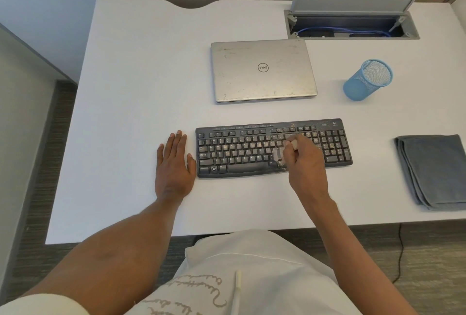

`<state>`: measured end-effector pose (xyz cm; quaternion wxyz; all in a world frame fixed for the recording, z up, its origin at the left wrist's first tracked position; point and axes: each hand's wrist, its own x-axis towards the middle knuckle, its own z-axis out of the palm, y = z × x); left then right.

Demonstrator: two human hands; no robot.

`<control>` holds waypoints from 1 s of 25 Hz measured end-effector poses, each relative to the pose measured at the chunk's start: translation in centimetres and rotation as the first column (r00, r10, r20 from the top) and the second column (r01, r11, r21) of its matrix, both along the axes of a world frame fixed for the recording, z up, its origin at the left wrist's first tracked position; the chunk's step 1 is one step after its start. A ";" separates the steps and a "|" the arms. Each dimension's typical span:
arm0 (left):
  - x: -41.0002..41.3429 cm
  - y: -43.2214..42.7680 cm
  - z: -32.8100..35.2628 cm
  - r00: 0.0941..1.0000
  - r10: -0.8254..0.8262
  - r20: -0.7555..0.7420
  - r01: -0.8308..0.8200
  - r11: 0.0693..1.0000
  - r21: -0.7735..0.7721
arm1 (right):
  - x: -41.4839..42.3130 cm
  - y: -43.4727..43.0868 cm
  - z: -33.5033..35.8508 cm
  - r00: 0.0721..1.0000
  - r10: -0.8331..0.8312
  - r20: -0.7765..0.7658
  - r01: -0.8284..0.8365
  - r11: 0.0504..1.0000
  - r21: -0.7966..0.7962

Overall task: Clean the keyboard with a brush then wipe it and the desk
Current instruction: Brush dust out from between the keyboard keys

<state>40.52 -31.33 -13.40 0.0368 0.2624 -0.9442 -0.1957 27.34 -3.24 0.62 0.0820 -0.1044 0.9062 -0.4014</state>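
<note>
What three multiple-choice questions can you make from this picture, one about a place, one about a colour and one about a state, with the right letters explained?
1. Where does the folded grey cloth lie?
A) to the right of the keyboard
B) to the left of the keyboard
C) under the keyboard

2. What colour is the mesh pen cup?
A) red
B) blue
C) black

3. How does the left hand lie?
A) flat on the desk, fingers straight
B) curled into a fist
C) raised in the air

Answers:
1 A: the cloth lies near the desk's right edge, beyond the number pad.
2 B: its mesh is light blue.
3 A: the palm is down, just left of the keyboard.
</note>
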 end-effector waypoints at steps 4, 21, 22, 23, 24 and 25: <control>0.0 0.0 -0.1 1.000 0.004 -0.001 -0.004 1.000 0.002 | 0.2 -0.1 -0.8 1.000 0.028 -0.003 -0.028 1.000 0.006; 0.0 0.0 0.1 1.000 0.005 -0.002 -0.005 1.000 0.017 | 1.1 1.4 -0.7 0.999 0.041 0.014 -0.042 0.998 0.047; 0.0 0.0 0.1 1.000 0.003 0.000 -0.003 1.000 0.016 | 1.1 1.3 -0.4 1.000 0.022 -0.018 -0.022 1.000 0.013; 0.0 0.0 0.1 1.000 0.005 -0.001 -0.005 1.000 0.017 | 1.2 1.2 -0.2 0.999 0.009 -0.042 -0.009 1.000 -0.006; 0.0 0.0 0.1 1.000 0.007 -0.003 -0.006 1.000 0.019 | 1.3 1.1 -0.2 0.998 0.007 -0.055 -0.007 1.000 -0.009; 0.0 0.0 0.1 1.000 0.006 -0.003 -0.006 1.000 0.020 | 1.4 1.0 -0.4 0.998 0.015 -0.060 -0.015 1.000 -0.005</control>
